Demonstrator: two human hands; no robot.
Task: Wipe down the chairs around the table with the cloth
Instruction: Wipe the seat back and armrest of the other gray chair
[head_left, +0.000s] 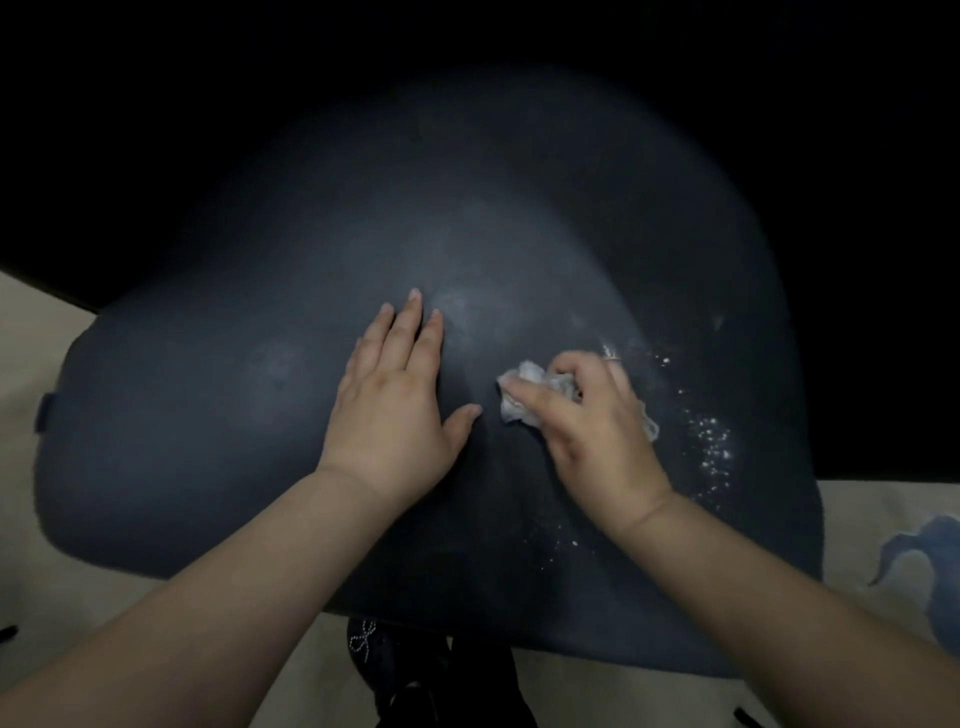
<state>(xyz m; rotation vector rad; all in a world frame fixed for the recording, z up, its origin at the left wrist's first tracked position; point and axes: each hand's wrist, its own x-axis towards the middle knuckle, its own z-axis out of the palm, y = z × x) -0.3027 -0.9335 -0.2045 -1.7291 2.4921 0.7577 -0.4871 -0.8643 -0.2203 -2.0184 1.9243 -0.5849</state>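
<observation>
Left hand (397, 400): forearm reaching in from the lower left edge of view, palm down and flat on the dark blue chair seat (218, 415), fingers straight and close together, thumb spread toward the cloth; holds nothing. Right hand (592, 415): forearm entering from the lower right, wrist bent, fingers curled over a crumpled white cloth (524, 395) and pressing it onto the seat just right of the left thumb; a ring shows on one finger. Cloth: bunched, partly hidden under the right hand, edges showing at both sides of it. White specks (711, 447): scattered on the seat to the right of the right hand. Pale floor (62, 613): visible beside and below the seat. Surroundings beyond the seat: dark, not readable.
</observation>
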